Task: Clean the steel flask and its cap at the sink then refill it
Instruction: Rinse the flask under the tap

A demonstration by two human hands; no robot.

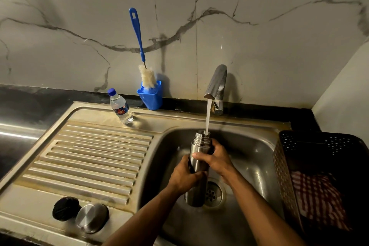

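Flask [196, 166], centre frame, is clamped mid-body by left hand [184, 179] and right hand [214, 159]; wet steel likely slippery, heavier as filled

- The steel flask [196, 168] is hidden at mid-body by the left hand [184, 178] and right hand [214, 159] wrapped round it.
- The label on the plastic bottle [120, 106] is too small to read.
- The dark basket [321, 181] is cut off at the right edge; the checked cloth [317, 199] inside shows only partly.
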